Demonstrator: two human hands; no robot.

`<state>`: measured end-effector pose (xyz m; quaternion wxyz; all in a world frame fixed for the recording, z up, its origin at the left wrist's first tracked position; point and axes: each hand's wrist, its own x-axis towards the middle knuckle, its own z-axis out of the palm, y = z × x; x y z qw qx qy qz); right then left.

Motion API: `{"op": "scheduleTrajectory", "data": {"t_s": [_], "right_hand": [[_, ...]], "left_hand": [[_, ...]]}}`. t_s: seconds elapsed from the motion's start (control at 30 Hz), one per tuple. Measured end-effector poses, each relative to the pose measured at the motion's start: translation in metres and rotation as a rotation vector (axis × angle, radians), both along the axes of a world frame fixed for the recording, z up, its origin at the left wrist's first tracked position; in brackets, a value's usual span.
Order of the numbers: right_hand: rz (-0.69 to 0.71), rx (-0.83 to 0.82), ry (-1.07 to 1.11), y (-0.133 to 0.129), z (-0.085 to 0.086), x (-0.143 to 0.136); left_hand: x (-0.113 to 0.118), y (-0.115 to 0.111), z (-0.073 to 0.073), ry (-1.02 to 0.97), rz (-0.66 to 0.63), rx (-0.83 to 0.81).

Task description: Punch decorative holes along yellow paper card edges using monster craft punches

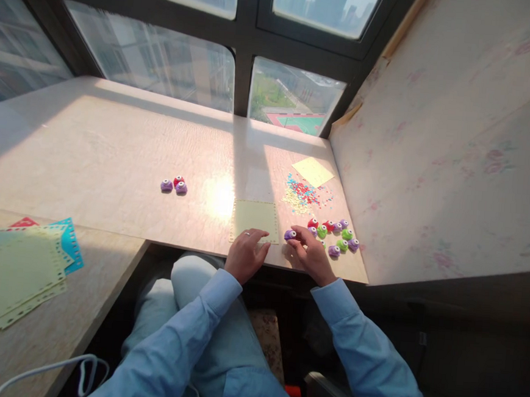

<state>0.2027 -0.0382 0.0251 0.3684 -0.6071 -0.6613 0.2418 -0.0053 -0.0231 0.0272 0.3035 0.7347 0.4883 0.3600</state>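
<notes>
My right hand (314, 258) pinches a small purple craft paper punch (290, 235) between thumb and fingers, just off the right edge of a pale yellow-green sheet (255, 213). Small holes run along the borders of that sheet. On its near edge rests my left hand (246, 255), fingers apart and holding nothing. Beside my right hand stands a group of several punches in purple, red and green, among them a green punch (346, 234) and a purple punch (333, 251).
Behind the group lie scattered paper bits (302, 193) and a yellow sheet (313, 171). Further left sit three punches (180, 187). Hole-edged sheets (14, 270) overlap on the left surface, near a white cable (52, 365). Windows and a papered wall (452, 146) border the ledge.
</notes>
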Motion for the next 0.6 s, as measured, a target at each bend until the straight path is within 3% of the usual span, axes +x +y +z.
{"op": "scheduleTrajectory", "data": {"t_s": [0.1,0.23,0.6], "right_hand": [[0.117,0.025,-0.177,0.008,-0.007,0.012],[0.214,0.078,-0.326,0.016,-0.009,0.016],[0.248,0.026,-0.246,0.027,-0.012,0.016]], "left_hand": [[-0.002,0.014,-0.009,0.192,-0.108,0.159],[0.004,0.028,-0.018,0.335,-0.137,0.138],[0.005,0.037,-0.026,0.279,-0.093,0.14]]}}
